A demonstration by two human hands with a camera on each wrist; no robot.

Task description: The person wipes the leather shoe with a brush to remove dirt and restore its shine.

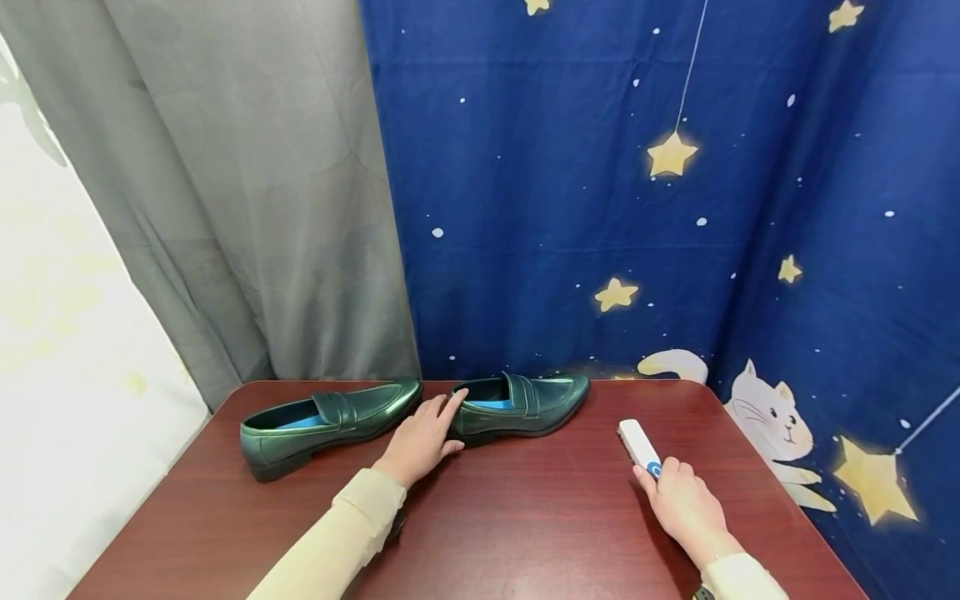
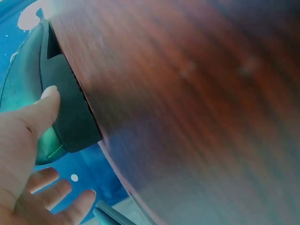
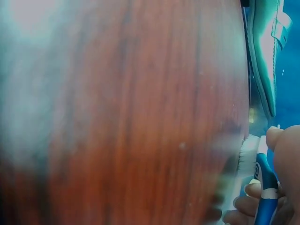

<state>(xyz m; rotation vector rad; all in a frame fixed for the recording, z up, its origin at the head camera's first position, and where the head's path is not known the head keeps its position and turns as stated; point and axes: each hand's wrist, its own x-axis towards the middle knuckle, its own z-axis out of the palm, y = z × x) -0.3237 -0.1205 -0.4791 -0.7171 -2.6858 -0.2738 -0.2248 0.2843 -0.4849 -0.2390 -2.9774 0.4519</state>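
Two dark green loafers lie along the far side of the table, toes to the right: the left loafer (image 1: 330, 423) and the right loafer (image 1: 525, 408), both with blue insoles. My left hand (image 1: 423, 437) holds the right loafer by its heel, index finger at the back rim and thumb against the near side. In the left wrist view, the thumb lies over the heel (image 2: 77, 112) while the other visible fingers stand apart from it. With my right hand (image 1: 686, 504) I grip a white and blue brush (image 1: 639, 444) by its handle, its pale bristles (image 3: 247, 152) visible in the right wrist view.
The reddish-brown wooden table (image 1: 517, 517) has rounded far corners. Behind it hang a grey curtain (image 1: 277, 192) and a blue curtain (image 1: 540, 183) with stars and a white cat. A small dark object (image 1: 395, 525) shows partly behind the left sleeve.
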